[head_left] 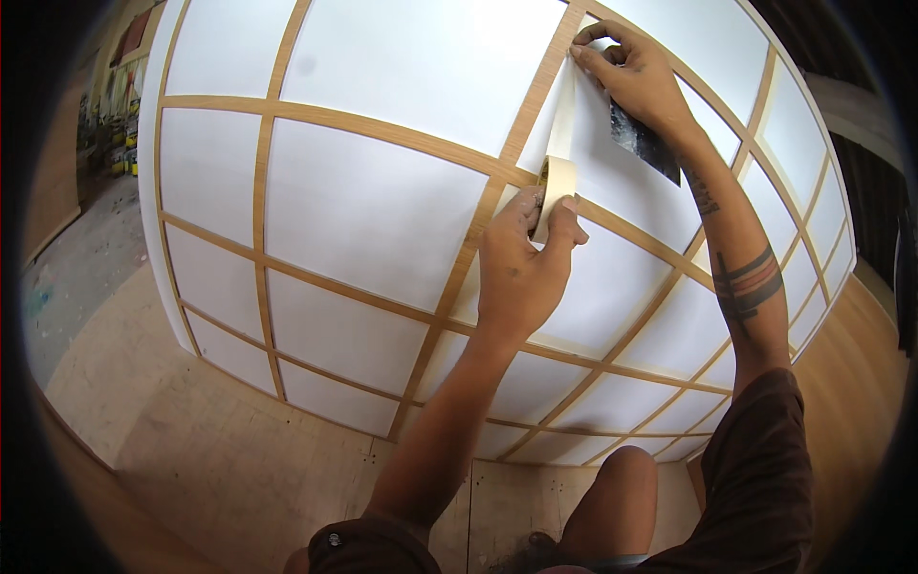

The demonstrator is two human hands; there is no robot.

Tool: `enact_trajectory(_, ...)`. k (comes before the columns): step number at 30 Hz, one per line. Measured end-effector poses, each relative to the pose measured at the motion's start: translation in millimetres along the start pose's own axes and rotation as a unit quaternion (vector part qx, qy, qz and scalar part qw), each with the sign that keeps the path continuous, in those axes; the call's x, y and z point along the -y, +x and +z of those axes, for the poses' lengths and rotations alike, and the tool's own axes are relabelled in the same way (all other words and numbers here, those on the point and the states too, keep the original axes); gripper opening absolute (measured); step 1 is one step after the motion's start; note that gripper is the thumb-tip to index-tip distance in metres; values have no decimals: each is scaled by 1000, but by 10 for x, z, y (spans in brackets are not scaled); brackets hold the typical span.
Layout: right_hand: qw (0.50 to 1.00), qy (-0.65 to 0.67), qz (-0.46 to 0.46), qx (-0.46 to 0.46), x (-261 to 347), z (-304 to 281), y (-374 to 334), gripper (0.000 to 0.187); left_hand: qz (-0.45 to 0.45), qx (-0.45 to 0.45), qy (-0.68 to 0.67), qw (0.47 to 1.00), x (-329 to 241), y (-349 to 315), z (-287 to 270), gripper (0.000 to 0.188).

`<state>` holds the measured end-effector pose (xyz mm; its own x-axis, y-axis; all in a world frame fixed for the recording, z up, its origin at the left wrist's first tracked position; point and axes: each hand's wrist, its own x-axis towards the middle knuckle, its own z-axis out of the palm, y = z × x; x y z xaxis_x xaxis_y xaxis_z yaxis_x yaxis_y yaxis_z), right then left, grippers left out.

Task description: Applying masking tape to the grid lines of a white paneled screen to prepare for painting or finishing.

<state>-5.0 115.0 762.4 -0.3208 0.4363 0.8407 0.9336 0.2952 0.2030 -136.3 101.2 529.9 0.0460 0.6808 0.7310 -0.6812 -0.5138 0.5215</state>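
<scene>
A roll of cream masking tape [559,191] is gripped in my left hand [521,268], thumb on one side and fingers on the other. From the roll a pulled-out tape strip [562,115] runs up to my right hand [641,81]. Thumb and forefinger of that hand pinch its upper end, close against a wooden strip [547,72]. The tape lies along the edge where this wood meets a white panel [382,57]. Below my right hand is a dark, glossy sheet with pale marks [645,148]; whether my curled fingers touch it I cannot tell.
A large white surface with a wooden grid [382,134] leans before me. Under it spreads a pale plywood floor [258,459]. My bent knee [617,488] is close to its lower edge. A brown wooden board [851,373] stands at the right; cluttered shelves [120,134] show far left.
</scene>
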Motion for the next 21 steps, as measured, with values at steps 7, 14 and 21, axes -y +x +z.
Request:
enact_trajectory(7, 998, -53, -14, -22, 104, 34, -91, 31, -1, 20, 1, 1000, -31, -22, 22, 29)
enact_trajectory(14, 997, -75, -1, -11, 160, -23, -67, 37, 26, 13, -39, 999, -111, -42, 51, 25)
enact_trajectory(21, 989, -137, -50, -20, 150, -84, -58, 36, -12, 19, -100, 995, -240, -45, -2, 34)
